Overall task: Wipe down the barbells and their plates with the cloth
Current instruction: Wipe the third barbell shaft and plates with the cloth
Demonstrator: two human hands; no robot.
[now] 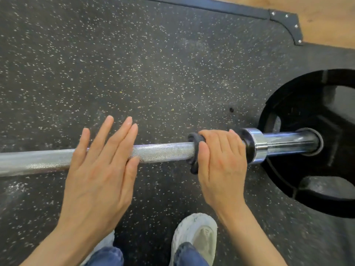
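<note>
A silver knurled barbell [163, 153] lies across the middle of the view, left to right. A black plate [315, 169] sits on its chrome sleeve [284, 142] at the right. My right hand [221, 158] grips a dark cloth [194, 150] wrapped round the bar, just left of the sleeve collar. My left hand [101, 169] is flat with straight fingers over the bar further left and holds nothing; whether it touches the bar cannot be told.
Black speckled rubber flooring [134, 64] lies under the bar. Its black metal edge [288, 22] with bolts borders wooden floor [326, 14] at the top right. My pale shoes [194, 233] and blue trouser legs stand at the bottom centre.
</note>
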